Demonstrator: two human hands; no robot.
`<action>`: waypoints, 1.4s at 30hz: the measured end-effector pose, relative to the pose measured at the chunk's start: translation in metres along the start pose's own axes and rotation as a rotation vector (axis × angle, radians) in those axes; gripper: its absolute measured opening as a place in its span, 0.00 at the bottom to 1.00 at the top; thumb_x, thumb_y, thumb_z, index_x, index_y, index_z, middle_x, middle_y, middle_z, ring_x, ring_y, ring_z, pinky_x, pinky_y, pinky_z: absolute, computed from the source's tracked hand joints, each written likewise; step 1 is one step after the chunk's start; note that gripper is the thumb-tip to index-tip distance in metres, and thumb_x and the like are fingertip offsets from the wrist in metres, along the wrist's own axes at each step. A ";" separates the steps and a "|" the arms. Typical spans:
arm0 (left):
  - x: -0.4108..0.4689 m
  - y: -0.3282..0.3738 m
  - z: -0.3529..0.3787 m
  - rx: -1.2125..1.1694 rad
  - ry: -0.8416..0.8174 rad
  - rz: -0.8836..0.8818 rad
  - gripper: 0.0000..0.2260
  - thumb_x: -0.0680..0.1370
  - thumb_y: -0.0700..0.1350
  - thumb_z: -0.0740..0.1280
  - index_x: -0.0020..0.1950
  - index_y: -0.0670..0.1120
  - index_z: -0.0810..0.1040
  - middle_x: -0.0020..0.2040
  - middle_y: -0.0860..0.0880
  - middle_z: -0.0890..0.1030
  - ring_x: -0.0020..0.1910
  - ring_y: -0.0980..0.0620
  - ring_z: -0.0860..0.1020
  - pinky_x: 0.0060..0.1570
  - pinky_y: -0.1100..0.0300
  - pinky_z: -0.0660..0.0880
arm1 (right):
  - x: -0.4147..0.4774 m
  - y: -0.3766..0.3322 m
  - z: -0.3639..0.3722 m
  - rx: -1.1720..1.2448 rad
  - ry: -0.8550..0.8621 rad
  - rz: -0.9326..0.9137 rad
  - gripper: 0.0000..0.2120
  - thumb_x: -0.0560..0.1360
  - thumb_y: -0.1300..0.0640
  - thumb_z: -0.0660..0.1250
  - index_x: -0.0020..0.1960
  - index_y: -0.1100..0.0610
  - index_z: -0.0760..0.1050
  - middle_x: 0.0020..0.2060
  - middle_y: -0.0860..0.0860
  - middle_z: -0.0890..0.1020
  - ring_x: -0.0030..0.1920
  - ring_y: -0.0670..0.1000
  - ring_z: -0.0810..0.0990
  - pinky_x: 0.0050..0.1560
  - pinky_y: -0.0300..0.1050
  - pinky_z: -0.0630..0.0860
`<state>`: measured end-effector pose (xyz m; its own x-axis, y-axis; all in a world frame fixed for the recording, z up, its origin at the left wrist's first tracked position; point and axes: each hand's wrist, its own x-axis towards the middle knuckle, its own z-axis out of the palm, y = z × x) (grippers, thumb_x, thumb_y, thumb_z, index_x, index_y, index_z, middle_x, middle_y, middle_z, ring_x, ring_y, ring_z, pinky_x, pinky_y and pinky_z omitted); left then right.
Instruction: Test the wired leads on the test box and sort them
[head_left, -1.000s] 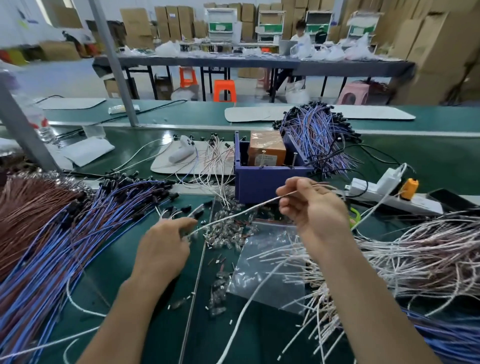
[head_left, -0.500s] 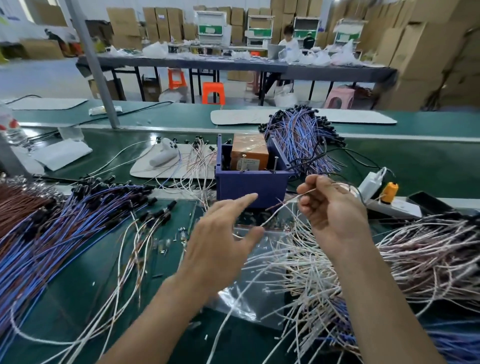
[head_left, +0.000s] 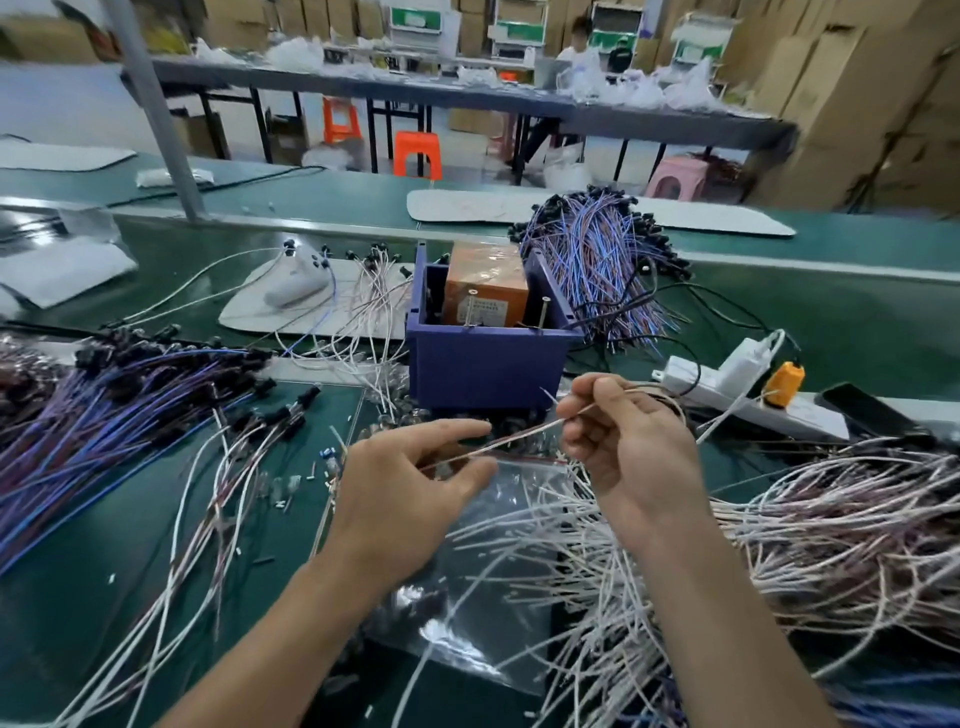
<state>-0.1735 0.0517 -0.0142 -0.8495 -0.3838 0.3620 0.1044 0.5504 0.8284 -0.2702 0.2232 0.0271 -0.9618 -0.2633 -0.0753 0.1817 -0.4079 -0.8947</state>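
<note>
Two hands hovered at the near side of the blue test box (head_left: 488, 364), close together but not touching. The right hand (head_left: 623, 457) had its fingers curled and pinched one pale lead (head_left: 511, 438) near its end. That lead slanted down to the left and passed through the gap between the parted thumb and forefinger of the left hand (head_left: 410, 493), whose fingers were nearly straight. An orange block (head_left: 485, 291) sat inside the box. A big heap of white leads (head_left: 831, 530) lay on the right of the green table (head_left: 857, 322), with blue and purple leads (head_left: 104, 415) piled on the left. A clear plastic bag (head_left: 498, 613) lay under the hands. A white power strip (head_left: 737, 384) rested just right of the box.
</note>
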 end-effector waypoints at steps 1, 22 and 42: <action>-0.001 0.002 0.003 0.016 -0.004 0.021 0.16 0.71 0.52 0.81 0.55 0.66 0.85 0.44 0.69 0.85 0.40 0.65 0.84 0.41 0.72 0.78 | 0.000 0.002 0.000 0.000 -0.008 0.003 0.14 0.84 0.61 0.59 0.45 0.62 0.79 0.33 0.56 0.82 0.29 0.49 0.77 0.28 0.39 0.75; 0.001 0.012 0.008 0.065 0.094 0.164 0.05 0.73 0.47 0.75 0.47 0.56 0.88 0.41 0.63 0.86 0.42 0.61 0.83 0.47 0.70 0.76 | -0.009 0.013 0.001 0.063 0.109 -0.027 0.13 0.84 0.62 0.60 0.45 0.64 0.80 0.32 0.56 0.82 0.27 0.49 0.77 0.27 0.38 0.74; 0.031 -0.016 -0.081 -0.768 -0.122 -0.525 0.06 0.71 0.41 0.71 0.38 0.45 0.88 0.33 0.47 0.83 0.29 0.56 0.80 0.29 0.68 0.77 | 0.004 -0.006 -0.034 0.266 0.273 -0.059 0.13 0.83 0.62 0.62 0.43 0.61 0.81 0.32 0.53 0.82 0.29 0.48 0.78 0.28 0.38 0.74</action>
<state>-0.1599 -0.0291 0.0180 -0.9287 -0.3396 -0.1491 -0.0318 -0.3277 0.9442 -0.2824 0.2542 0.0175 -0.9848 -0.0045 -0.1738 0.1368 -0.6375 -0.7582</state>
